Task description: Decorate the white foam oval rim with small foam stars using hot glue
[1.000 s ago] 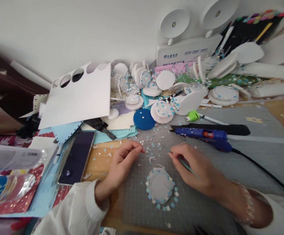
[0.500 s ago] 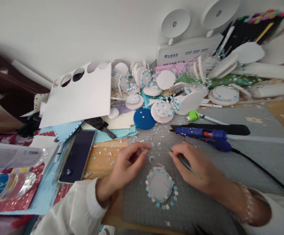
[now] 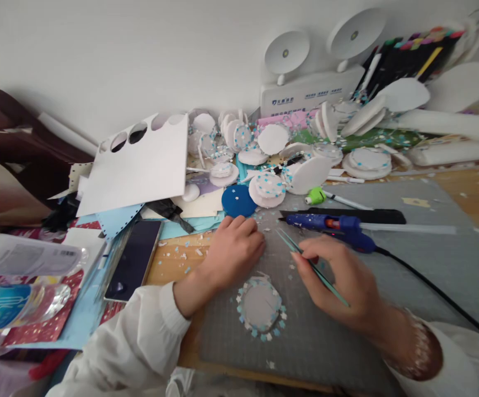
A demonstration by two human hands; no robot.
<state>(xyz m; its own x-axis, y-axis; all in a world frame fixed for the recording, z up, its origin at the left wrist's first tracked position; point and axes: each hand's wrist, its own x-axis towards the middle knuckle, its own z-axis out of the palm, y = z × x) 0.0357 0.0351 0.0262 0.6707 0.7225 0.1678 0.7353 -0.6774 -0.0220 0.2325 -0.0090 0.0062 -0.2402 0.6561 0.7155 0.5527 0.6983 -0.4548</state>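
Observation:
My right hand (image 3: 338,275) grips teal tweezers (image 3: 329,285) between thumb and fingers. Their tips are slightly apart above the grey cutting mat (image 3: 239,353), pointing away and to the left. My left hand (image 3: 235,251) is turned palm down at the mat's far left, just in front of a dark blue disc (image 3: 239,200). Its fingers are curled under, and whatever they may hold is hidden. Between and nearer than my hands lies a round pale piece (image 3: 260,303), ringed with small blue and white stars or flowers.
Behind the mat stand stacked white discs (image 3: 267,189) with blue bits. To the right lie a blue glue gun (image 3: 326,222) with its cable, a black cutter (image 3: 383,215) and a green-capped item (image 3: 316,196). A phone (image 3: 134,259) and a plastic bottle (image 3: 16,306) are on the left.
My left hand has turned palm down and moved away from me over the scattered bits, fingers curling under. My right hand has shifted slightly, still holding the tweezers. The view has shifted a little.

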